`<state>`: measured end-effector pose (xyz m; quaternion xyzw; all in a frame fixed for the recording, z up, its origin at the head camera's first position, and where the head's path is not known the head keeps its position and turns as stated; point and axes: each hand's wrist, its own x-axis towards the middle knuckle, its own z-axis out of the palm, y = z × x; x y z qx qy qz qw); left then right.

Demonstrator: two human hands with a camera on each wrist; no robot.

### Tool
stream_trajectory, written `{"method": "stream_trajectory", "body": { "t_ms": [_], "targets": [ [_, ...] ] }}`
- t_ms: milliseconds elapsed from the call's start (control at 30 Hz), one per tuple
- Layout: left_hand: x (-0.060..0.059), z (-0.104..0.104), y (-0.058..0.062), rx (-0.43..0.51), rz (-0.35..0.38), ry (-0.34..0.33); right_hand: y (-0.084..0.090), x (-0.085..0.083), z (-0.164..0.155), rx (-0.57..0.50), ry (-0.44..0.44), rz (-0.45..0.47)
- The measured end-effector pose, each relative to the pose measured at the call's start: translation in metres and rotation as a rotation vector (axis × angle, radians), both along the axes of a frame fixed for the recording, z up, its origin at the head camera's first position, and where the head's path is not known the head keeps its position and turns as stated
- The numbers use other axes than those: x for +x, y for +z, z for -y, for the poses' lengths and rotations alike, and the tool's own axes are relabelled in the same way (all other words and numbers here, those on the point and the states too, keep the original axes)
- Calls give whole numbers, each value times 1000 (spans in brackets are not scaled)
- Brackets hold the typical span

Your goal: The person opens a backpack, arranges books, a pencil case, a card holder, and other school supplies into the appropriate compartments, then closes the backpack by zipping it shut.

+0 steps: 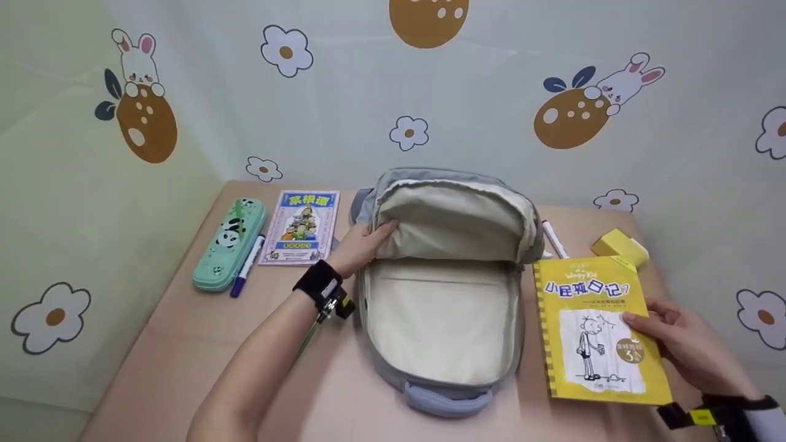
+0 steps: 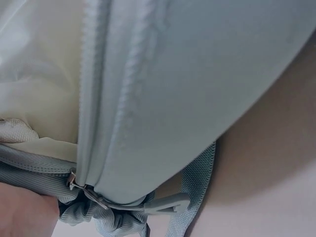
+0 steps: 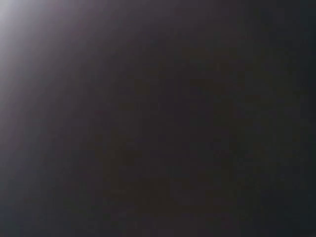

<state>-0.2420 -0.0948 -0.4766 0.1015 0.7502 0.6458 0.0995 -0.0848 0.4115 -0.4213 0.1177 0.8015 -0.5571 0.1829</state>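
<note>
A grey backpack (image 1: pixel 443 319) lies unzipped on the table with its front panel (image 1: pixel 454 215) folded up, showing the cream lining. My left hand (image 1: pixel 362 245) grips the left edge of that panel, thumb on the inner side. In the left wrist view the bag's zipper (image 2: pixel 94 98) and grey side (image 2: pixel 197 84) fill most of the picture, with part of the hand at lower left. On the right, my right hand (image 1: pixel 688 337) holds a yellow comic book (image 1: pixel 602 344) by its right edge, thumb on the cover. The right wrist view is almost wholly dark.
To the left lie a green panda pencil case (image 1: pixel 230 245), a white marker with a purple cap (image 1: pixel 248 267) and a small purple-and-blue book (image 1: pixel 299 227). Behind the yellow book are another marker (image 1: pixel 555 238) and a yellow block-like item (image 1: pixel 617 244). A patterned curtain (image 1: pixel 344 123) surrounds the table (image 1: pixel 295 387).
</note>
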Motion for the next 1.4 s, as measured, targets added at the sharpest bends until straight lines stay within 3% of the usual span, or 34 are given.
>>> {"method": "stream_trajectory", "body": {
  "t_ms": [200,467,633,800,1067,1267,1400],
  "targets": [
    [-1,1,2,9,-6,0,1,1,30,-126,46,0],
    [0,2,5,5,5,6,-12,-5,82,-407,165,178],
    [-1,2,4,5,12,8,-18,-20,116,-618,224,309],
    [0,2,2,39,16,-5,-29,-39,145,-708,263,387],
    [3,-1,4,57,-3,-37,-47,-71,171,-792,190,394],
    [1,0,6,61,-1,-72,-58,-96,186,-738,67,341],
    [2,1,6,40,20,-56,-66,-112,196,-697,-18,261]
  ]
}}
